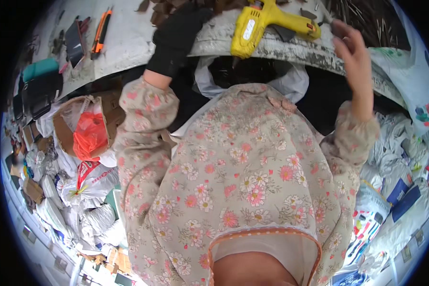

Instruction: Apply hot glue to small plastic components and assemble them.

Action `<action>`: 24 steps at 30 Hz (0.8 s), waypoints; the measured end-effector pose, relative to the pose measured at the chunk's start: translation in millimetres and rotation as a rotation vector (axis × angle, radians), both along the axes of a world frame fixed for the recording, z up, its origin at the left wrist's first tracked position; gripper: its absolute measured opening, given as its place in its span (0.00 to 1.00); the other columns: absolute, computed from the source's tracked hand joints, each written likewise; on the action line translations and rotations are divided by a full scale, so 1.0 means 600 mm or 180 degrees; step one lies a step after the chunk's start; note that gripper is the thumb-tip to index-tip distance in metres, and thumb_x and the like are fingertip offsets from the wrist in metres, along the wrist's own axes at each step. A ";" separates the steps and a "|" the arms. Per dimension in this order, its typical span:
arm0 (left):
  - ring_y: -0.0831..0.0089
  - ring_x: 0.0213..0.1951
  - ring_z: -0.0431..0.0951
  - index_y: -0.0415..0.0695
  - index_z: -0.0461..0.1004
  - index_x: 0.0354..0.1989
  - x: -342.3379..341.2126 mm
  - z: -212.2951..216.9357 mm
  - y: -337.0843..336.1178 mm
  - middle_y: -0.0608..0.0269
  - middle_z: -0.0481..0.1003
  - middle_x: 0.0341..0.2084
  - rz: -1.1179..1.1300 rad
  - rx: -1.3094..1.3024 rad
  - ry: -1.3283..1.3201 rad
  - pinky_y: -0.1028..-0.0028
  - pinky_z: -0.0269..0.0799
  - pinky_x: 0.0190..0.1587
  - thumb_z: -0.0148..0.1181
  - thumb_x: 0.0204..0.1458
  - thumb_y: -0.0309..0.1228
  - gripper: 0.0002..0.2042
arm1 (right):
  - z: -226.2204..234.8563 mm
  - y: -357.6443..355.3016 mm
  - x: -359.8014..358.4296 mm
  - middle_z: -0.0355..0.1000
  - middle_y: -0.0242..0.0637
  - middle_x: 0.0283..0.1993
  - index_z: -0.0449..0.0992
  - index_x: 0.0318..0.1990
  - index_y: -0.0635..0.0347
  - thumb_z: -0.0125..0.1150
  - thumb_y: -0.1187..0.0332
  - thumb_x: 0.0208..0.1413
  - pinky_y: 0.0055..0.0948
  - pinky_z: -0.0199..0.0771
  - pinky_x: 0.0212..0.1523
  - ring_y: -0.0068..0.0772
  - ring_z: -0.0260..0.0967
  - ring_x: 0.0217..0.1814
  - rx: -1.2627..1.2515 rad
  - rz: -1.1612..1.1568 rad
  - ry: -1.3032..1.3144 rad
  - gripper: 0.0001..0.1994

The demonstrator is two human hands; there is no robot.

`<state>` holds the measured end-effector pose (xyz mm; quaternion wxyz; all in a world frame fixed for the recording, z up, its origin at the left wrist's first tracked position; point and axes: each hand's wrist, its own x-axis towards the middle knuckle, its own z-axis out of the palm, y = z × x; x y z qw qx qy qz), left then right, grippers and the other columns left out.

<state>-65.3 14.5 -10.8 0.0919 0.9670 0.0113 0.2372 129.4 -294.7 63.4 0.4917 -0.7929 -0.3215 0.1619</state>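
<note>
My left hand (182,37), in a black glove, reaches to the far edge of view beside crumpled dark brown pieces (164,12). Its fingers blend into the dark glove, so their grip cannot be made out. A yellow hot glue gun (267,24) lies on the white, stained tabletop (214,40), between my two hands. My bare right hand (353,50) is raised at the table edge, right of the glue gun's end. Its thumb and fingers are bent and apart, with nothing visible between them. A thin pale piece (325,13) shows just past its fingertips.
Orange-and-black cutter knives (101,33) and a dark phone-like slab (75,43) lie at left. Thin dark sticks (367,19) fill the far right. A white bag (291,83) hangs open beneath the table edge. A cardboard box (64,126) holds a red plastic bag (89,136); bagged goods crowd both sides.
</note>
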 end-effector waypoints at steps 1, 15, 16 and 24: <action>0.58 0.43 0.72 0.51 0.73 0.45 0.000 0.008 0.005 0.57 0.72 0.41 0.0171 -0.0165 0.0305 0.66 0.68 0.43 0.57 0.44 0.28 0.16 | 0.012 0.001 -0.058 0.65 0.27 0.32 0.69 0.48 0.59 0.57 0.75 0.47 0.17 0.63 0.30 0.16 0.62 0.29 -0.0136 -0.0155 0.0320 0.18; 0.80 0.22 0.69 0.37 0.71 0.38 -0.118 0.021 -0.220 0.63 0.73 0.24 0.0950 -0.5088 -0.1003 0.82 0.65 0.25 0.51 0.53 0.26 0.07 | -0.070 -0.076 -0.195 0.74 0.34 0.32 0.69 0.45 0.65 0.57 0.75 0.51 0.12 0.59 0.24 0.13 0.63 0.24 0.0631 -0.0582 0.1783 0.13; 0.79 0.23 0.70 0.37 0.70 0.40 -0.118 0.025 -0.229 0.61 0.73 0.25 0.1133 -0.5305 -0.0484 0.81 0.66 0.26 0.52 0.53 0.26 0.08 | -0.064 -0.068 -0.175 0.75 0.34 0.31 0.69 0.46 0.66 0.58 0.75 0.51 0.12 0.61 0.25 0.14 0.64 0.26 0.0620 -0.0637 0.1440 0.14; 0.74 0.26 0.75 0.32 0.68 0.42 -0.105 0.031 -0.232 0.58 0.74 0.27 0.0971 -0.5793 0.0384 0.79 0.71 0.26 0.53 0.53 0.26 0.11 | -0.023 0.068 -0.075 0.72 0.34 0.44 0.70 0.51 0.64 0.64 0.71 0.47 0.16 0.66 0.31 0.19 0.66 0.31 -0.0179 -0.0204 -0.1754 0.22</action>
